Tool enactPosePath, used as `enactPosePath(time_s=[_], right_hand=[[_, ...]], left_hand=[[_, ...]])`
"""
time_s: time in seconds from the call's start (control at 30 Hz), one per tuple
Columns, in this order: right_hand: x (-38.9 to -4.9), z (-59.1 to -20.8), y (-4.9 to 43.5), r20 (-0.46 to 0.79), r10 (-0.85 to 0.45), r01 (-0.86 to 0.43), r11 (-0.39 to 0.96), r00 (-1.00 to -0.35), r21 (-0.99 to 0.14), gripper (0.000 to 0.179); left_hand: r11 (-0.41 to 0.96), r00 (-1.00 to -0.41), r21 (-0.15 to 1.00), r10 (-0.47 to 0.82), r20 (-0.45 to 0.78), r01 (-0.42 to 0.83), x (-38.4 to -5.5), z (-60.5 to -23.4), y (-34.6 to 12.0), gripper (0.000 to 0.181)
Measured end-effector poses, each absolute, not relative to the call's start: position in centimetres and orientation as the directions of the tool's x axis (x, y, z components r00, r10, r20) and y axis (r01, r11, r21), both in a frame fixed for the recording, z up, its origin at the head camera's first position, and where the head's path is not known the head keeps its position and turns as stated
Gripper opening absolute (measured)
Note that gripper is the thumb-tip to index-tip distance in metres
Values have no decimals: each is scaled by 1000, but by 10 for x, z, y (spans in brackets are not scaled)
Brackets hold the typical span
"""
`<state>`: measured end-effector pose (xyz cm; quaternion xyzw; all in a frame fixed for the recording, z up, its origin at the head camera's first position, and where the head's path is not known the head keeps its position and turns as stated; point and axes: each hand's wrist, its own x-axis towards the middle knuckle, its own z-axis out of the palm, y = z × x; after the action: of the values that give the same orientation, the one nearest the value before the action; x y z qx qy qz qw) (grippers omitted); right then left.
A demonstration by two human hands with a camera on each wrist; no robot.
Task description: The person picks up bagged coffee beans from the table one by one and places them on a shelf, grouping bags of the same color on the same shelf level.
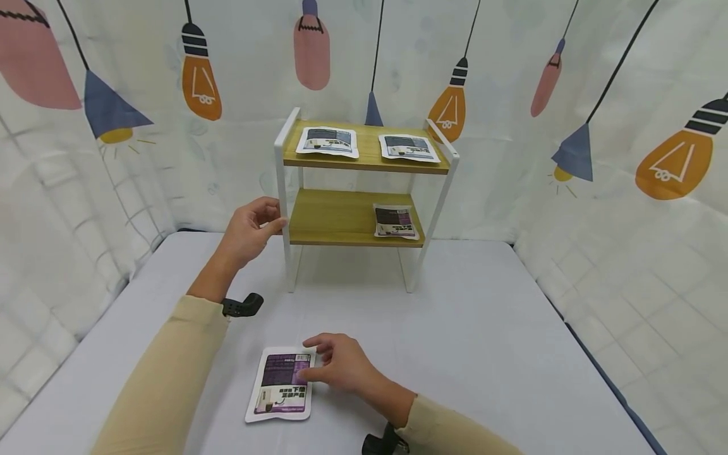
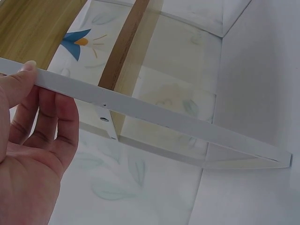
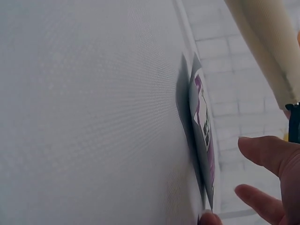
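Observation:
My left hand [image 1: 248, 229] holds the left white upright [image 2: 159, 112] of a small two-tier shelf [image 1: 341, 218]. In the left wrist view the thumb lies on the upright's near face, with the fingers curled behind it. Close to me on the table, a flat purple-and-white pouch [image 1: 282, 384] lies face up. My right hand [image 1: 343, 364] hovers at its right side, thumb over the printed face and fingers near the far edge. From the right wrist, thumb and forefinger stand apart above the pouch [image 3: 201, 117], while another fingertip [image 3: 210, 218] is right by its edge.
Two blue-and-white pouches, one left [image 1: 327, 141] and one right [image 1: 408, 148], lie on the top board. A purple-and-white pouch [image 1: 395, 222] sits at the right of the lower board [image 1: 330, 218]. White cloth covers the table [image 1: 483, 354]; printed curtains [image 1: 239, 158] surround it.

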<state>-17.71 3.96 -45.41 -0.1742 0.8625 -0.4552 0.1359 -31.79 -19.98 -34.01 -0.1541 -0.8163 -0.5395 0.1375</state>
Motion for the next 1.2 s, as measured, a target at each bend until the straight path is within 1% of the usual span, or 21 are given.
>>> enactPosePath(time_s=[0.1, 0.27, 0.4, 0.5, 0.7, 0.97, 1.2], right_hand=[[-177, -454, 36, -71, -416, -190, 552, -906, -812, 51], [-177, -457, 30, -40, -431, -245, 583, -901, -774, 46], [-175, -460, 25, -31, -423, -265, 621, -906, -737, 48], [-173, -460, 21, -50, -401, -248, 656, -915, -713, 51], [-169, -458, 17, -94, -367, -197, 679, -925, -707, 50], [-168, -458, 17, -59, -385, -245, 689, -921, -682, 52], [-169, -457, 15, -78, -368, -220, 698, -927, -681, 52]], left_hand=[[364, -913, 839, 107, 394, 405, -318, -340, -200, 25], [370, -916, 840, 105, 386, 397, -317, -339, -200, 26], [376, -920, 842, 105, 377, 388, -316, -338, -200, 27], [381, -924, 843, 102, 369, 379, -316, -337, -200, 27], [375, -920, 841, 105, 379, 389, -315, -338, -200, 27], [384, -918, 836, 108, 381, 392, -315, -338, -200, 28], [388, -925, 841, 101, 367, 377, -315, -337, -199, 29]])
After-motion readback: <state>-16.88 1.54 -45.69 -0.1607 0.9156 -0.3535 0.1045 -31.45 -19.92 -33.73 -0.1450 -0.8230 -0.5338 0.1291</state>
